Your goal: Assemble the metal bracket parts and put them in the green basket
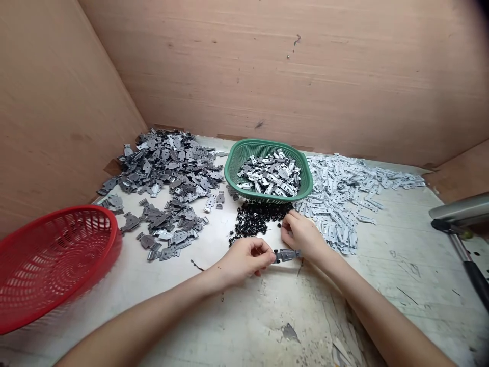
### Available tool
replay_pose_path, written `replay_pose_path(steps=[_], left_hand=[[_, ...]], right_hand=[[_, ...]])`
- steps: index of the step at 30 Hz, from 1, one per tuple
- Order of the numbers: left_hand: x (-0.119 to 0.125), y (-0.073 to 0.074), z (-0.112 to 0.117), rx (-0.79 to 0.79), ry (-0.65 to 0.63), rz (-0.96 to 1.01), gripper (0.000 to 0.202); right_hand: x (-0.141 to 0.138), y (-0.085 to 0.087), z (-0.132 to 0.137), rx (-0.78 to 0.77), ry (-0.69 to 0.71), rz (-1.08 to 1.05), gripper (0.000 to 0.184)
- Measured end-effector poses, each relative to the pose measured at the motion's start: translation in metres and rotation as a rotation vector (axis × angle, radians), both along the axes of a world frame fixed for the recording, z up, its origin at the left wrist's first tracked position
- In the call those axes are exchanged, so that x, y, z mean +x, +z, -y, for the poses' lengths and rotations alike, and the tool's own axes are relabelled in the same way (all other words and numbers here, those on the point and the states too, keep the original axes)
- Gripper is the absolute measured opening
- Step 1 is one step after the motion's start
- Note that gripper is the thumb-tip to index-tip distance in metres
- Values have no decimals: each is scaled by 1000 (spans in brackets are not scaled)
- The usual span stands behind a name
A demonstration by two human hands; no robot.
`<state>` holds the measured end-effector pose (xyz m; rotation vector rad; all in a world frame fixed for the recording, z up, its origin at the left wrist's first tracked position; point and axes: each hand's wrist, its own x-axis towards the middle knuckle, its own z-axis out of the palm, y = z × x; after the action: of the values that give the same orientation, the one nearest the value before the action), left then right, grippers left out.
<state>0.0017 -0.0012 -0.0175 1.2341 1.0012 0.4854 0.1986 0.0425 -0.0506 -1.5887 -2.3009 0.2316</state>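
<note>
My left hand (250, 259) pinches one end of a grey metal plate (288, 255), which sticks out to the right, with small black parts at the held end. My right hand (300, 232) is at the right edge of a pile of small black parts (252, 218), fingertips curled down together; what they hold, if anything, is too small to make out. Just behind the black parts stands a green basket (230, 179) with many metal pieces inside. Loose grey metal plates (175, 168) are heaped to the left, and long pale metal strips (336, 183) lie spread to the right.
A red basket (110, 229) stands at the left edge. At the right a metal cylinder with a black-gripped handle (476, 280) reaches over the table. Board walls (267, 76) close off the back and sides. The worn tabletop (401, 265) has stains and flaked patches.
</note>
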Motion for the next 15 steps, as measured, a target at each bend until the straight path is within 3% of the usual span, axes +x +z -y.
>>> replay_pose_path(steps=[7, 12, 15], left_hand=[[-1, 0, -1, -71, -35, -52, 26], [-2, -3, 0, 55, -8, -108, 21], [-1, 1, -1, 2, -13, -95, 21]], right_hand=[[0, 4, -2, -53, 53, -59, 5], [2, 14, 2, -90, 51, -116, 6], [14, 23, 11, -113, 35, -165, 5]])
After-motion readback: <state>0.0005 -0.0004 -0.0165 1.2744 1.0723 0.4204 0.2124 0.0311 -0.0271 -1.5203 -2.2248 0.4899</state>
